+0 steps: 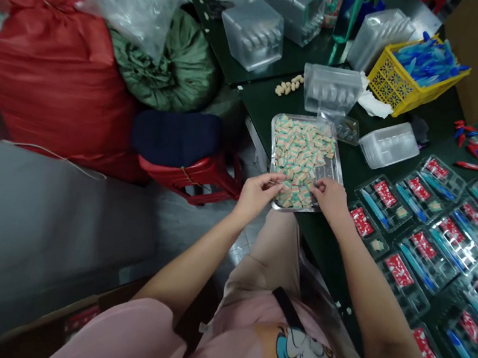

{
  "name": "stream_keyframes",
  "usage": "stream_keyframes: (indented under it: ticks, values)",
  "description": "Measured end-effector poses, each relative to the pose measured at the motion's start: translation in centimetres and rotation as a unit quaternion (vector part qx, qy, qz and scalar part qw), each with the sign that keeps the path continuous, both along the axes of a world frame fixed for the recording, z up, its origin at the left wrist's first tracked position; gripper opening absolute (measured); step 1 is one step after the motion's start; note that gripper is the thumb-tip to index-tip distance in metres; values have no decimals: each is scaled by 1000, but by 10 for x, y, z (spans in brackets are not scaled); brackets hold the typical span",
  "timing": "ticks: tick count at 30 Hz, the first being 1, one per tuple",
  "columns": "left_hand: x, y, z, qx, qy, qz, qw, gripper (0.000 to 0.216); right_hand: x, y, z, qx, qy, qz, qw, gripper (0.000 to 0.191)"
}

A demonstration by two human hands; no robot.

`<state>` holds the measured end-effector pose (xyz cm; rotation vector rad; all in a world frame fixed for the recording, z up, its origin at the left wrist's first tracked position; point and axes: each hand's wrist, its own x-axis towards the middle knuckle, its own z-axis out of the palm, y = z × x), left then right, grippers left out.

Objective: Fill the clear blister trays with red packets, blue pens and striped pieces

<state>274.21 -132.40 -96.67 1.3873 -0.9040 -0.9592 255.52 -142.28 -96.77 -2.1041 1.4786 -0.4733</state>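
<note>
Head view: step in hand looks like fingering or picking out the small pieces (301,153), two-tone tan and teal, spread in the metal tray (333,169). Tray sits at the near edge of the dark table (258,104), in front of the person; pieces cover most of it, with bare metal showing on the right side.

Left hand (257,194) comes in over the near left rim, thumb and index nearly together, small gap at most. Right hand (331,199) comes over the near right side, fingers curled, thumb close to index. Grip on both is a narrow pinch; can't tell if either has hold of a piece, tips blend into the pile.

Next move likely calls for a light fingertip pinch on single pieces, both hands kept low. Pieces look thin and overlapping, so lifting two at once seems a risk.

Pose: both forearms reach forward and converge on the tray, elbows bent, hands just apart. Clear packs (429,260) with red cards lie to the right.
</note>
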Motion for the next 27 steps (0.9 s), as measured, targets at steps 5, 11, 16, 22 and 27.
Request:
stream_keyframes:
  ticks: [5,11,16,22,27]
  values:
    - [7,7,-11,12,76,22,997,30,2,-1,-4,5,-12,11,1000,11]
    - [8,9,-15,34,139,19,990,30,-6,-2,6,108,-68,97,987,8]
    - [8,6,-16,37,154,23,987,30,7,-5,11,92,13,152,984,11]
    - [5,7,-14,41,155,33,986,26,20,-9,14,46,112,150,981,8]
    - [4,7,-15,39,153,35,987,25,12,-7,11,48,28,157,986,12]
